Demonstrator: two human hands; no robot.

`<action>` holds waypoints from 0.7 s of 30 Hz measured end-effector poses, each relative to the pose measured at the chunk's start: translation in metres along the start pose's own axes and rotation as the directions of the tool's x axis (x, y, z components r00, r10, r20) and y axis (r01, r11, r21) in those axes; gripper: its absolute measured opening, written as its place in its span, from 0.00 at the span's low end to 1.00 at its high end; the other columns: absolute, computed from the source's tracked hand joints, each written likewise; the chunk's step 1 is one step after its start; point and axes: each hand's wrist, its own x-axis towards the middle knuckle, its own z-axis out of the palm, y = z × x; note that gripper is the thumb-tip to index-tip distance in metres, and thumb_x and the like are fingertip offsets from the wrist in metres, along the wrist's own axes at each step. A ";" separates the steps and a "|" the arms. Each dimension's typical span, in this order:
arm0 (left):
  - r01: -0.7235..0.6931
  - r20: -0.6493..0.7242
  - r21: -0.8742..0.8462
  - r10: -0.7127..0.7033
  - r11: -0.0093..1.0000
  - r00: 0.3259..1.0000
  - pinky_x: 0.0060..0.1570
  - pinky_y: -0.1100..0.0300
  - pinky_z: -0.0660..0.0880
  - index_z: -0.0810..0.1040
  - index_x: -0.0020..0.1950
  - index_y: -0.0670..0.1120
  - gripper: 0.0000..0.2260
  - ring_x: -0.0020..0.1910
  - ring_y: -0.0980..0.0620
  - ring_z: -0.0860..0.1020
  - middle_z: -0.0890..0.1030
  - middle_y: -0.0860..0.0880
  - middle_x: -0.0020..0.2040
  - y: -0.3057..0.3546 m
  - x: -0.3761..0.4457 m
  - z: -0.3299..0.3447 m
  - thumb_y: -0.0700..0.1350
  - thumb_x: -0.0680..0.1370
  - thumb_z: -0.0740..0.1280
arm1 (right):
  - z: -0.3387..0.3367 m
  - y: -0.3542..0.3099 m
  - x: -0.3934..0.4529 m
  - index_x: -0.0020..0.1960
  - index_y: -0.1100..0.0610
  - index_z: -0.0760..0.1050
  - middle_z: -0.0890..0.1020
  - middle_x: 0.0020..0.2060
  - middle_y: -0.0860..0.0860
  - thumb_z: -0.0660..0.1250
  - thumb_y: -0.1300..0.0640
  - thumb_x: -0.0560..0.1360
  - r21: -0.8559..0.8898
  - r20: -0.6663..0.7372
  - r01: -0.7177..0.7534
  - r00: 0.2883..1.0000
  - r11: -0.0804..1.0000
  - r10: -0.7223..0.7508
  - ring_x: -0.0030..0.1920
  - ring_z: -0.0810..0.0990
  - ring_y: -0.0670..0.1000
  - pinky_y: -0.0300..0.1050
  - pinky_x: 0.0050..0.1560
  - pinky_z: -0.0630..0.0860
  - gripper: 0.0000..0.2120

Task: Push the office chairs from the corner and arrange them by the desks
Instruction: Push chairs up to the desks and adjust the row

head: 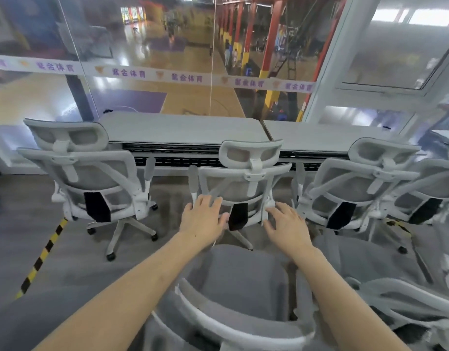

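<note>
Left hand (203,219): open, fingers spread, palm down near lower back of middle chair (246,183); contact unclear.
Right hand (286,224): open, spread, same height, other side of the chair's black tag (238,216).
Middle chair: faced the desks (182,130), not tucked in.
Left chair (91,178): by desks, well apart.
Right chair (357,188): just beside middle one.
Near chair (243,272): under the arms.

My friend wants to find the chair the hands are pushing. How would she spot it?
Look at the long grey desks along the glass wall. Three white mesh chairs stand in a row facing them, and it is the middle chair, where the two desks join. Unlike its neighbours, it has the left hand and right hand spread at its lower back.
</note>
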 end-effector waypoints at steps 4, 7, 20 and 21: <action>0.097 0.079 0.007 -0.097 0.995 0.992 0.70 0.42 0.67 0.62 0.80 0.51 0.25 0.76 0.45 0.64 0.67 0.46 0.77 0.015 0.056 0.022 0.59 0.85 0.52 | 0.016 0.036 0.076 0.72 0.50 0.74 0.73 0.73 0.50 0.61 0.46 0.82 0.029 0.081 0.048 0.995 0.998 -0.050 0.75 0.68 0.54 0.56 0.71 0.69 0.21; 0.145 0.140 0.015 -0.146 0.989 0.979 0.68 0.40 0.68 0.61 0.80 0.52 0.25 0.74 0.44 0.65 0.68 0.47 0.76 0.021 0.099 0.043 0.58 0.84 0.53 | 0.038 0.060 0.131 0.72 0.50 0.73 0.73 0.71 0.51 0.60 0.45 0.81 0.026 0.185 0.056 0.981 0.998 -0.060 0.72 0.70 0.56 0.56 0.68 0.70 0.22; 0.128 0.362 0.094 -0.153 0.987 0.919 0.76 0.29 0.40 0.38 0.84 0.56 0.31 0.82 0.39 0.35 0.36 0.48 0.84 -0.020 0.319 0.116 0.63 0.85 0.46 | 0.122 0.137 0.344 0.84 0.48 0.38 0.38 0.83 0.57 0.59 0.46 0.80 -0.089 0.353 0.013 0.935 0.996 0.020 0.83 0.38 0.60 0.66 0.80 0.51 0.41; 0.127 0.379 0.084 -0.150 0.988 0.913 0.76 0.28 0.40 0.37 0.84 0.56 0.30 0.82 0.40 0.35 0.36 0.49 0.84 -0.024 0.325 0.122 0.62 0.85 0.45 | 0.126 0.141 0.353 0.84 0.48 0.37 0.37 0.83 0.57 0.59 0.46 0.79 -0.111 0.379 0.031 0.925 0.993 0.014 0.83 0.38 0.60 0.65 0.80 0.49 0.42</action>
